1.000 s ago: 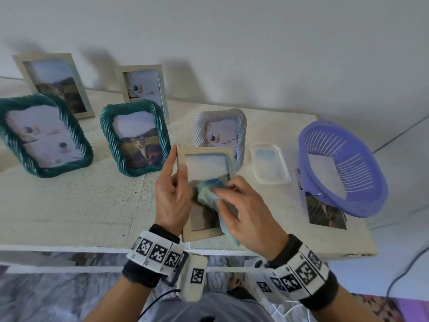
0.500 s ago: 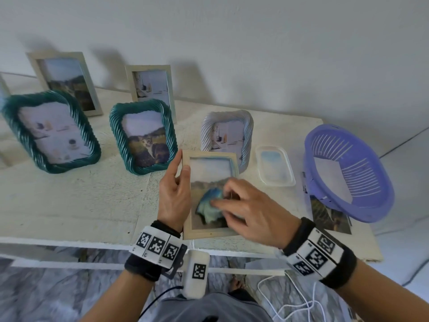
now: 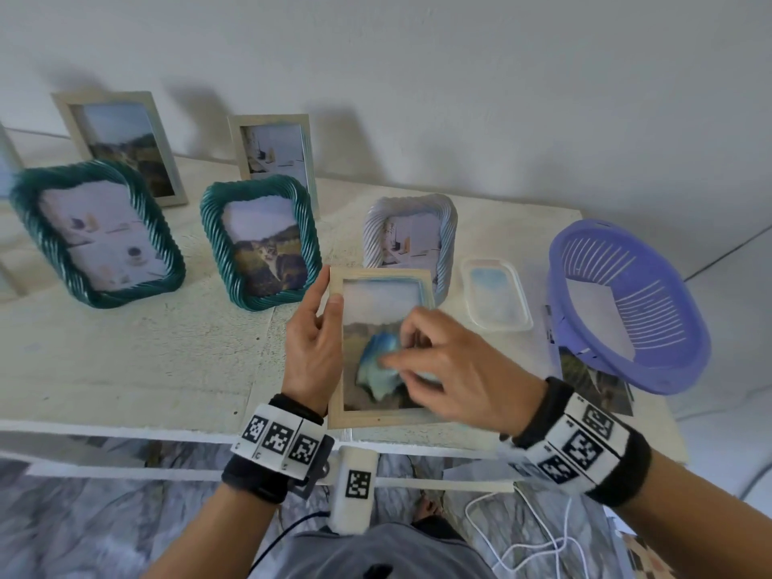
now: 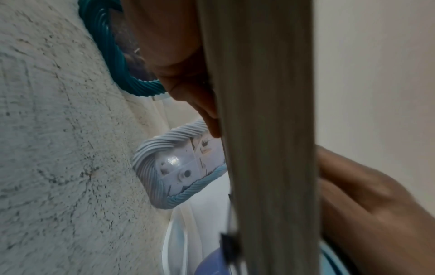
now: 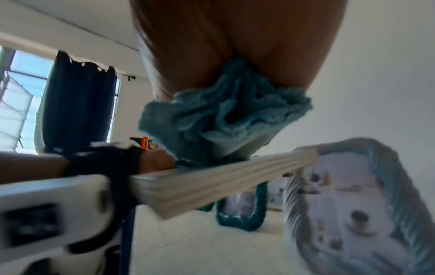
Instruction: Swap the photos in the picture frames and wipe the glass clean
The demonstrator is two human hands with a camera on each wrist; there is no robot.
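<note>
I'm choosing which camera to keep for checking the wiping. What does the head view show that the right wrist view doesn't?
Head only: the purple basket, the clear plastic tray, and the glass face of the wooden frame held by the left hand.
Right wrist only: a window and dark curtain.
Both: the right hand pressing the blue cloth onto the frame.

Bare tabletop (image 3: 138, 361) lies open left of the hands; the teal frames (image 3: 259, 244) and purple basket (image 3: 626, 311) flank it.
</note>
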